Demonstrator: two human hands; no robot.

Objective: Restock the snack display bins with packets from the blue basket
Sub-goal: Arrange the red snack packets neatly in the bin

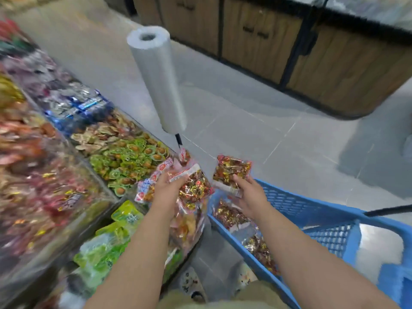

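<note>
The bins [107, 190] on the left are heaped high, their clear rigid walls parting blurred, glossy wrappers: blue-and-silver ones farther off, green ones nearer, soft lime pouches [107, 241] nearest; the left hand [166, 188] grips a crinkly clear packet [196, 186] of red-and-gold foil sweets by its white top strip, holding it over the bin at the display's end, above similar bags; it is not yet let go; behind stands a smooth white roll [156, 81] of thin bags, a cylinder on a dark rod; the right hand [249, 195] pinches a second packet [231, 170] of the same kind by its lower edge, just above the near-left rim of the basket [312, 205]; the basket is hard blue plastic with fine lattice walls, and at least two spare packets [231, 216] lie inside; so the restocking looks part done: two packets are in the hands, more remain, and how much room the end bin has cannot be told; the floor [256, 130] is matte grey tile; wood-grain cabinets [334, 63] stand beyond.
</note>
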